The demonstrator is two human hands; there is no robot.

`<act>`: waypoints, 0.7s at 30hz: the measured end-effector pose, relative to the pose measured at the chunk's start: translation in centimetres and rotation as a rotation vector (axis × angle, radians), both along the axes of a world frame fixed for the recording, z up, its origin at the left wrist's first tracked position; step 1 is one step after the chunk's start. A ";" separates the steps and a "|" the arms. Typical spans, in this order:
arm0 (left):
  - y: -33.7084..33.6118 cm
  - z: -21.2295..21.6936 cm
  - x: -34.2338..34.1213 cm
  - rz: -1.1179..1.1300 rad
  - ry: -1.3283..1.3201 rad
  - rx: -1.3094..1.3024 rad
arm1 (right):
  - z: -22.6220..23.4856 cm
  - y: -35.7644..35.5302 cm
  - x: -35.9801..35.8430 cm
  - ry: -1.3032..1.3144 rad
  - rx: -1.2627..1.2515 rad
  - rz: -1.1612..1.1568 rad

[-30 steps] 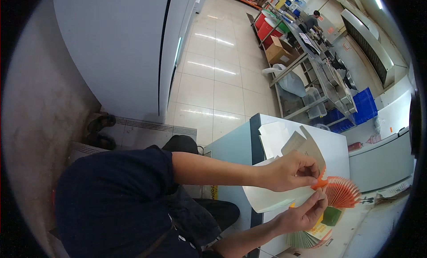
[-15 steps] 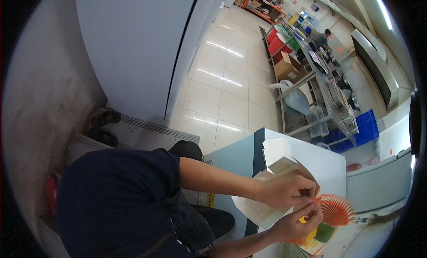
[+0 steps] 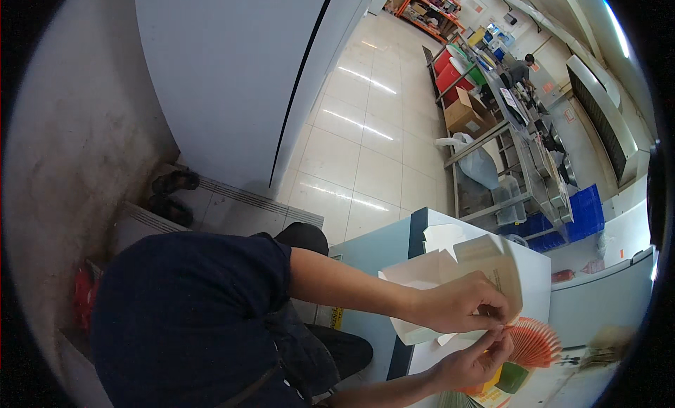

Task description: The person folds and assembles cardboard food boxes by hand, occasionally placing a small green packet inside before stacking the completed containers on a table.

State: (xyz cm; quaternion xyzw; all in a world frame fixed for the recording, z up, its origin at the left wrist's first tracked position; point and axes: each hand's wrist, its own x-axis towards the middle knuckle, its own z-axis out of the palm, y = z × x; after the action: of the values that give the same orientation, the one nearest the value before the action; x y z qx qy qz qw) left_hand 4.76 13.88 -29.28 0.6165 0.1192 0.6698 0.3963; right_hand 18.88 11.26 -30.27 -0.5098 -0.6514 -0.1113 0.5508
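Observation:
An unfolded cream paper box (image 3: 422,271) with raised flaps lies over the white tabletop (image 3: 538,267). My left hand (image 3: 467,302) reaches across it, fingers closed in a pinch at the lower corner of its tall curved flap. My right hand (image 3: 478,362) comes from below, thumb and fingers pressed together. The fingertips of both hands meet beside a fanned stack of orange-edged paper pieces (image 3: 536,343). Whatever small piece sits between the fingertips is mostly hidden; my left fingers seem to touch the box flap.
Green (image 3: 515,376) and yellow items lie beyond my right hand. A tall grey cabinet (image 3: 225,78) stands to the left. Farther off are a steel workbench (image 3: 517,141), a cardboard box (image 3: 467,113), red bins (image 3: 450,74), blue crates (image 3: 580,211) and a person (image 3: 519,72).
The paper box has shifted to the right, and its far flap now stands taller beside my left hand. Both hands remain together at the fingertips. The whole view has tilted slightly.

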 end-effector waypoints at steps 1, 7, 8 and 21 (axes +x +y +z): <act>0.0 0.0 0.1 -0.012 0.015 -0.015 | -0.2 0.1 -0.1 0.058 0.052 0.016; 0.6 -0.3 1.0 0.150 0.091 0.150 | -0.2 -0.1 -0.5 0.053 0.142 -0.092; 0.7 -0.4 0.9 0.096 0.077 0.109 | -0.1 0.1 -0.8 0.065 0.177 -0.025; -0.8 0.7 -0.9 -0.241 0.068 -0.139 | 0.4 -1.1 -0.5 0.330 0.219 0.369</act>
State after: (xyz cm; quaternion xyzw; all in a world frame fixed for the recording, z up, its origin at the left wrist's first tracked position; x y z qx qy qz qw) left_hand 3.84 13.12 -28.60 0.6196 0.1036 0.5863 0.5114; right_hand 18.39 10.21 -29.90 -0.3311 -0.6186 0.0057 0.7125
